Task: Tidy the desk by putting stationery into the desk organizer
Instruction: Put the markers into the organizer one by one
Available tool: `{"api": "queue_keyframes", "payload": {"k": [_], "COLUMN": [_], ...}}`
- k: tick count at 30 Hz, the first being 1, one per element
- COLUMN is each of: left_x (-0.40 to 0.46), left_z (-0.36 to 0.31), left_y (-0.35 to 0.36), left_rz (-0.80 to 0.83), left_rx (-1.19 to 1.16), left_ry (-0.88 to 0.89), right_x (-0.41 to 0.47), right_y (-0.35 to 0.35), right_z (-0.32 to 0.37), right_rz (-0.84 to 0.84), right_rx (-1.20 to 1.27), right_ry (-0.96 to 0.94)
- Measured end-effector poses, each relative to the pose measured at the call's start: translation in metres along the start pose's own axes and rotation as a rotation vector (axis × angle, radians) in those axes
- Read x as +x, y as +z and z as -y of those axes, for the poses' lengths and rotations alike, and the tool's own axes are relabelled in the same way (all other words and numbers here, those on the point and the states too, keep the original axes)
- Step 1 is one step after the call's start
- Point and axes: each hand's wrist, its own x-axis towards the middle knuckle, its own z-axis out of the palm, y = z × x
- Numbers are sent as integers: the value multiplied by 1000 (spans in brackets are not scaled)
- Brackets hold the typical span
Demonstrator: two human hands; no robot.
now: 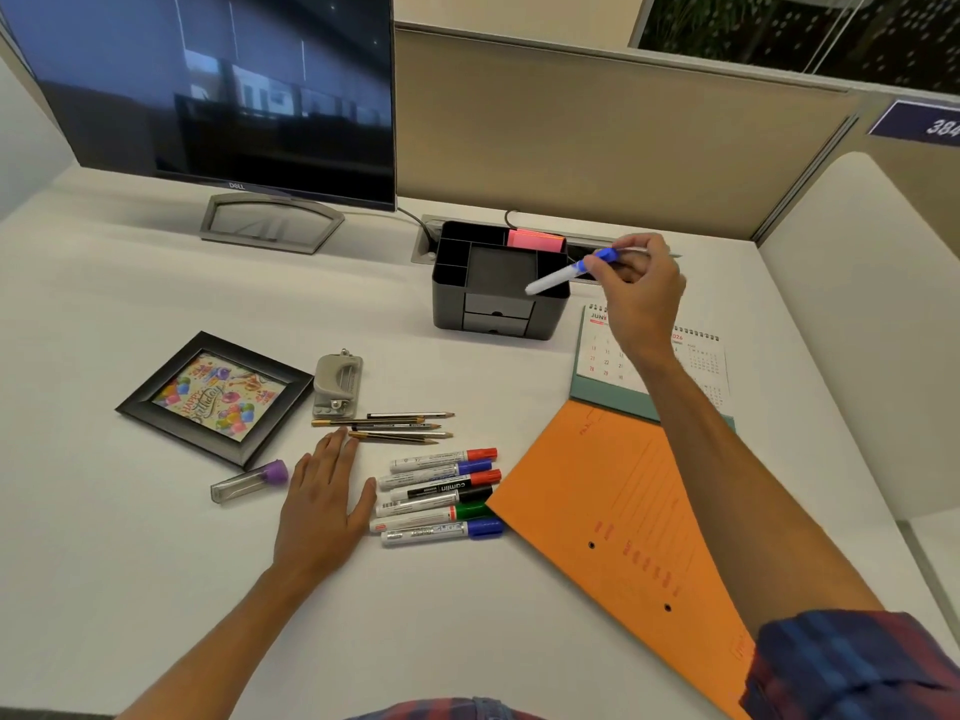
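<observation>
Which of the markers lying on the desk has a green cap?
The green-capped white marker, second from the near end of the row, between the black-capped marker and the nearest blue-capped marker.

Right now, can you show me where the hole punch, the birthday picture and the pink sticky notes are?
hole punch (337, 381), head view, on its grey top.
birthday picture (218, 396), head view, on the balloon card inside the black frame.
pink sticky notes (535, 240), head view, on the pad's pink face.

one head-worn wide-angle view, looking forward and steeply down from close above the white desk (156, 589), facing the monitor (218, 85) and beige partition (597, 148) at the far edge.
</observation>
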Motion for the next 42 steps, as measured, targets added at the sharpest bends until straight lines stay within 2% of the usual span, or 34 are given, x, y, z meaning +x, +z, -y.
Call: {"api": "queue_keyframes", "payload": {"k": [4, 10, 19, 24, 30, 32, 36, 42], "left_x": [0, -1, 0, -1, -1, -1, -1, 0], "left_z": [-1, -1, 0, 0, 1, 0, 0, 0], "left_y": [0, -1, -1, 0, 1, 0, 0, 0], "left_rz": [-4, -7, -5, -2, 10, 9, 11, 16], "left_rx": [2, -1, 0, -2, 0, -3, -4, 0], "left_ry": [2, 7, 5, 8, 0, 1, -6, -5], "right_x": [16, 19, -39, -90, -131, -140, -150, -151], "right_y": [7, 21, 29, 39, 47, 48, 44, 39], "right_z": [-9, -30, -35, -46, -59, -62, -66, -68], "right_rz": [-30, 40, 111, 326, 787, 892, 967, 989], "right_rx": [-175, -306, -410, -445, -528, -524, -514, -483], "right_ry": [-74, -26, -140, -163, -63, -11, 23, 31]}}
